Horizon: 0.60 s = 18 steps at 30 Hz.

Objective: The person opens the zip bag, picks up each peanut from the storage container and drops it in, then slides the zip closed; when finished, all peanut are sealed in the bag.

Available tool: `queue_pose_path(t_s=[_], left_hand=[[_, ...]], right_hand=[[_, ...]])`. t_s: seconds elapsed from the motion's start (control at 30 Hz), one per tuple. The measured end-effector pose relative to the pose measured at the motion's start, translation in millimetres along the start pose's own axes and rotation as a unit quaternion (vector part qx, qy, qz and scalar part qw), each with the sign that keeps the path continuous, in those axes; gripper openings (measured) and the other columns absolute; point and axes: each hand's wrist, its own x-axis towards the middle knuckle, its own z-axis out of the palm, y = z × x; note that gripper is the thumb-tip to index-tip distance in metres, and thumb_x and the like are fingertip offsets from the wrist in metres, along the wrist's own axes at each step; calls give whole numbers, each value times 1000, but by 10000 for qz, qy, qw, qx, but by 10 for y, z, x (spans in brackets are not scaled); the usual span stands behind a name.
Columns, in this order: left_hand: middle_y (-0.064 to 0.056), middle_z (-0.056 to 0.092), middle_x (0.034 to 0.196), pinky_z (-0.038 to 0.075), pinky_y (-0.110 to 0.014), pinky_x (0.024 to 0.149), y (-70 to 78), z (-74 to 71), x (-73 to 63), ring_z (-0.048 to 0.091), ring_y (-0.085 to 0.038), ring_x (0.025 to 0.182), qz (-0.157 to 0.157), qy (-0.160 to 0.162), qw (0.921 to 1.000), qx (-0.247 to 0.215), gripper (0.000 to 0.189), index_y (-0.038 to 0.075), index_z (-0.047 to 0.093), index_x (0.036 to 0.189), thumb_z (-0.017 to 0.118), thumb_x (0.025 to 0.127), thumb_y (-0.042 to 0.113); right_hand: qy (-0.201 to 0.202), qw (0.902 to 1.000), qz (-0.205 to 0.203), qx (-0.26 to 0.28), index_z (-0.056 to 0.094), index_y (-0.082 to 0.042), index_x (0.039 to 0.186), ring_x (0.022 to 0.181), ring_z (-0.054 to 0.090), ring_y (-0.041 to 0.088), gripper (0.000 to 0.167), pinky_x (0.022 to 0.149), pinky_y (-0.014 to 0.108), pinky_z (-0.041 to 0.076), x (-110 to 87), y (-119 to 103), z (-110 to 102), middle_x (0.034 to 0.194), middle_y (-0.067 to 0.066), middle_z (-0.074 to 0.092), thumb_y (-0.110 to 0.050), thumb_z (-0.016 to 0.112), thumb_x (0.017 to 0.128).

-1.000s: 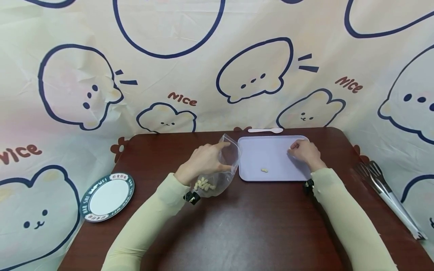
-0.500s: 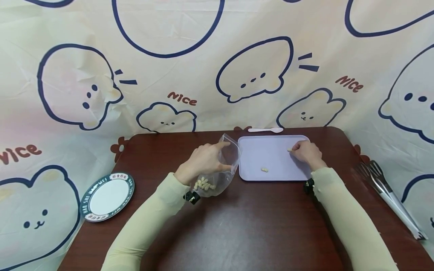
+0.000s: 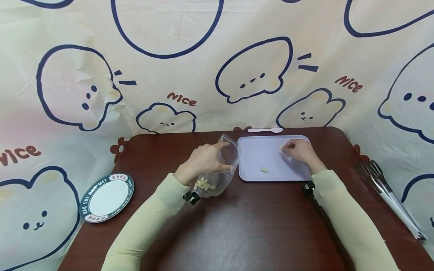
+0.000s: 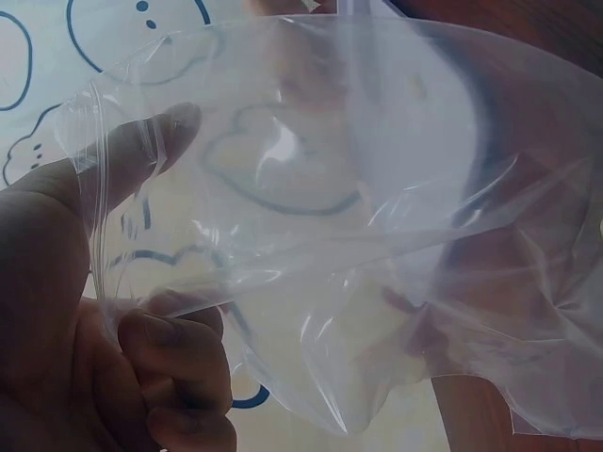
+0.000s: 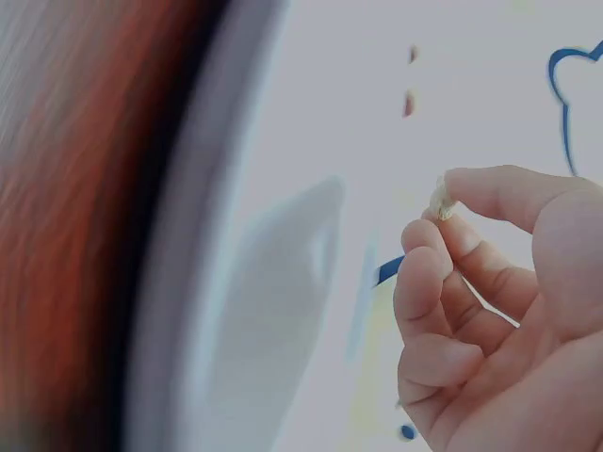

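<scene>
My left hand grips the mouth of a clear zip-top plastic bag and spreads it apart with the thumb. In the left wrist view, the bag's film fills most of the picture, with curled fingers at its rim. Several pale peanuts lie in the bottom of the bag. Over the right part of a lilac tray, my right hand pinches one small pale peanut between thumb and fingertips. Another peanut lies on the tray near its front edge.
A white spoon lies behind the tray at the table's back edge. The green-rimmed plate is at the left edge, and metal tongs lie along the right. A printed cloth hangs behind the brown table.
My right hand has moved left over the tray, with the pinched peanut now showing at its fingertips. The left hand and the bag have stayed in place.
</scene>
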Motion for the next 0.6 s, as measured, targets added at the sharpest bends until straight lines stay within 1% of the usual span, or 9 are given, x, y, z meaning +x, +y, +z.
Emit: queue_pose_path(t_s=[0.1, 0.3, 0.43, 0.6], left_hand=[[3, 56, 59, 41, -32, 50, 0, -6, -3, 51, -16, 55, -30, 6, 10000, 26, 90, 26, 44, 150, 75, 76, 66], [3, 55, 58, 41, -32, 49, 1, -9, -6, 51, -16, 54, -23, -16, 10000, -46, 90, 26, 44, 150, 76, 76, 65], [3, 54, 58, 41, -31, 48, 3, -6, -4, 50, -15, 53, -1, -32, 9999, -98, 90, 26, 44, 150, 76, 76, 64], [2, 54, 58, 40, -31, 48, 4, -5, -4, 49, -15, 53, -1, -31, 9999, -98, 89, 26, 44, 150, 76, 76, 63]], right_hand=[[48, 9997, -227, 20, 74, -12, 93, 79, 58, 22, 24, 67, 30, 42, -38, -144, -38, 88, 7, 70, -35, 66, 93], [-44, 9986, -452, 287, 72, -13, 99, 83, 59, 23, 26, 68, 31, 43, -121, -465, -115, 93, 8, 70, -37, 66, 94], [26, 9958, -799, 446, 73, -12, 99, 83, 59, 23, 23, 69, 32, 43, -197, -702, -163, 90, 7, 69, -35, 69, 93], [57, 9907, -1247, 543, 73, -16, 96, 80, 58, 20, 19, 69, 33, 44, -296, -963, -207, 85, 3, 68, -34, 70, 92]])
